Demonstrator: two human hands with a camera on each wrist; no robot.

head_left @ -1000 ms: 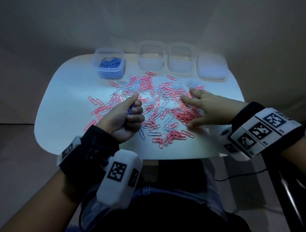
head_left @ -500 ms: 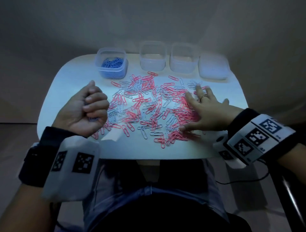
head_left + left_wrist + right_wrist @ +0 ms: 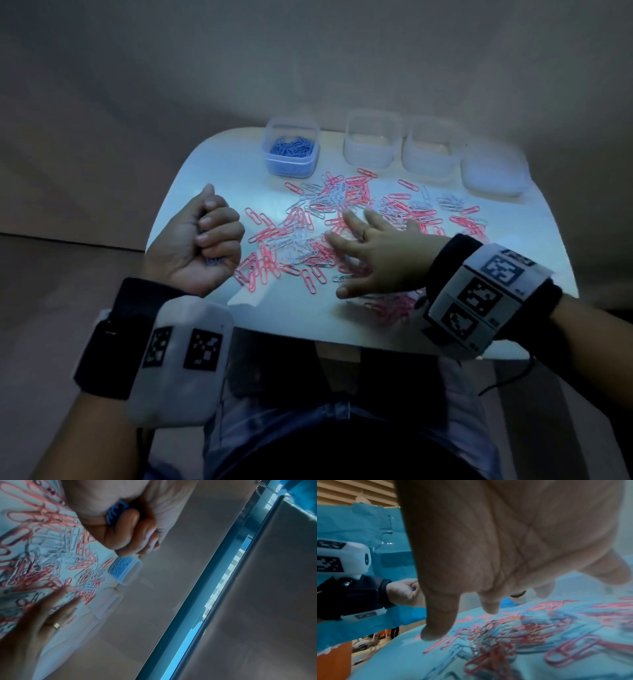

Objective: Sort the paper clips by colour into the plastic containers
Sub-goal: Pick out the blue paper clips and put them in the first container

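Pink and white paper clips lie scattered over the white table. My left hand is curled into a fist over the table's left edge and grips a bunch of blue clips, whose ends peek out at the fist's bottom. My right hand lies spread over the middle of the pile, fingers straight and splayed, holding nothing; the right wrist view shows its fingertips just above the clips. A clear container at the back left holds blue clips.
Two empty clear containers stand in the back row, with a closed lidded one at the right end. My lap and a dark cable are below the table's near edge.
My left fist has drawn back from the pile to the table's left edge with the blue clips in it. My right hand has slid left across the pile towards its middle.
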